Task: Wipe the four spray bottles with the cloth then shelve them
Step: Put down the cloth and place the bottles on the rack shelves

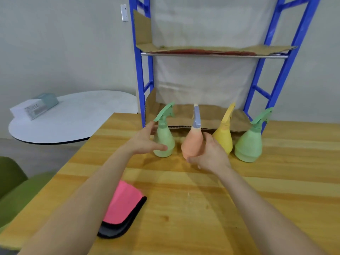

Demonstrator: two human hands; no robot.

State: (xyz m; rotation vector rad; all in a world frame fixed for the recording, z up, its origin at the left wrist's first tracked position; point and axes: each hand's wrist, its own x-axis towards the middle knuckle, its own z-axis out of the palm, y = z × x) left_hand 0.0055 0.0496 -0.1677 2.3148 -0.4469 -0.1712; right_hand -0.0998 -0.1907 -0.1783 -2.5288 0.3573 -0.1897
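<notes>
Two green bottles (164,142), one yellow bottle (223,138), one orange bottle (191,144) tilted inside curled right grip (211,156), left grip (145,142) spread alongside, one cloth (123,205).

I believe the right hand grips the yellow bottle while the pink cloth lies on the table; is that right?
No: the head view shows the right hand gripping the orange bottle, not the yellow bottle; the pink cloth is on the table.

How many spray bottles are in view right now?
4, in a row before the shelf: left green bottle, orange bottle gripped by the right hand, yellow bottle, right green bottle. None shelved; none seems hidden.
</notes>
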